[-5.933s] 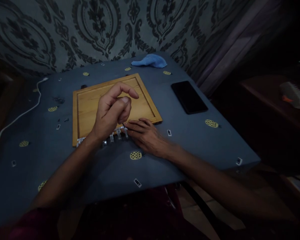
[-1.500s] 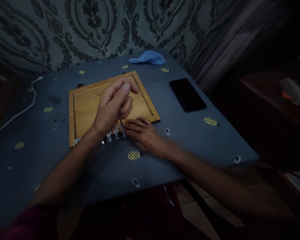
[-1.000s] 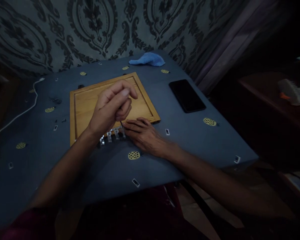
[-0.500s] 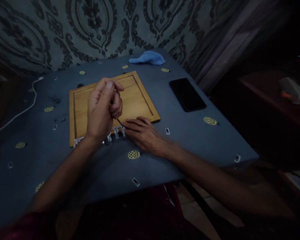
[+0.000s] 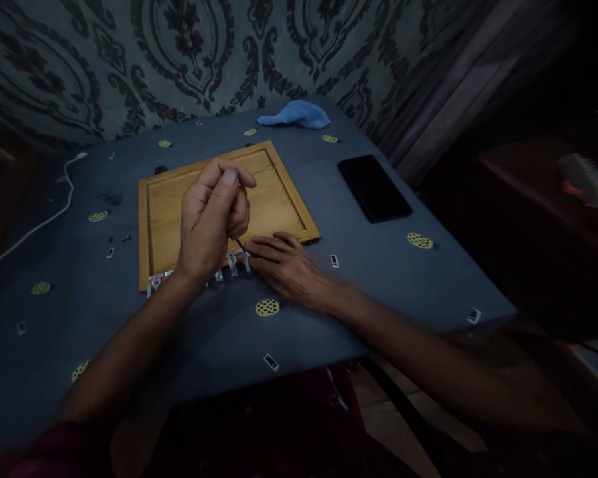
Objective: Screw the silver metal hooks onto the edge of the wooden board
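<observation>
Left of left hand [image 5: 206,222]: small dark pieces [image 5: 126,238] on blue printed counter [image 5: 378,285] | left fingers [image 5: 238,216]: clenched on thin dark-shafted tool [image 5: 239,245] | below: silver metal hook rail [image 5: 232,263], axis left-right along near edge of brown wooden panel [image 5: 269,206], left wrist [image 5: 192,275] obstructing | right hand [image 5: 289,269], nearer: fingers flat, released, at rail's right end | right: flat black phone [image 5: 375,188]

The panel [image 5: 273,199] lies mid-table, with the hook rail [image 5: 233,264] along its near edge. The left hand [image 5: 212,216] is above that edge, its thin tool [image 5: 239,245] reaching the rail's right end; the right hand [image 5: 291,272] rests just right of it. Near the right edge of the table [image 5: 388,285] lies the phone [image 5: 375,188]; by the far right corner, the cloth [image 5: 297,115]. Left of the panel are small pieces [image 5: 126,238]; the cable [image 5: 72,189] runs farther left.
</observation>
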The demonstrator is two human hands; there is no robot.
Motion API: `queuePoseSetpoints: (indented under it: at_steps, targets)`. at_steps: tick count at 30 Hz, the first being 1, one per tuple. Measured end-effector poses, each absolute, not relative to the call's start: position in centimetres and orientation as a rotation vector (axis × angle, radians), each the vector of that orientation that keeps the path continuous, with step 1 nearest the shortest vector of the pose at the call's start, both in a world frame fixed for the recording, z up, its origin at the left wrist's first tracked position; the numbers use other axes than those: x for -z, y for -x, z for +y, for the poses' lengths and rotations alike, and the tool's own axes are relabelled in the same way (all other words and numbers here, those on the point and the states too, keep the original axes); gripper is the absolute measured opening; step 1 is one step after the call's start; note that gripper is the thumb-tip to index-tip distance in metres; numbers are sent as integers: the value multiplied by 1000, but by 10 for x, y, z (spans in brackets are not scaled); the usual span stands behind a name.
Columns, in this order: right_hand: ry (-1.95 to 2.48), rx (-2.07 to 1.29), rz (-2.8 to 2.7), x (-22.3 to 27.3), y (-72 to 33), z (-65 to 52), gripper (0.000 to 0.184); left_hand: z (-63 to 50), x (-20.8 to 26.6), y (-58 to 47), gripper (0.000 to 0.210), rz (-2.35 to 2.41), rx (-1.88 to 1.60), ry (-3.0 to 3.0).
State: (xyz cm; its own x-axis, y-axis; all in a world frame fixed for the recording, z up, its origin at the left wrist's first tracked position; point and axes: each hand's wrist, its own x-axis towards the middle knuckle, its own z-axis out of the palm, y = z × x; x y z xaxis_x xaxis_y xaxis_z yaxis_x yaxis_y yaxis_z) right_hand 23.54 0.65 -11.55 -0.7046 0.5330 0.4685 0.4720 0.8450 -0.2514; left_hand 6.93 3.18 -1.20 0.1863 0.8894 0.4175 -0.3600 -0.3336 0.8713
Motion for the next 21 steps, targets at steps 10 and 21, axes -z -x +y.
queuePoseSetpoints:
  at_steps: [10,21]
  targets:
    - [758,-172,-2492,113,-234,6,32,38,10,-73,25,510,-1185,-1421]
    - [748,-210,-2513,111,-235,6,35,42,0,-68,6,608,-988,-1412]
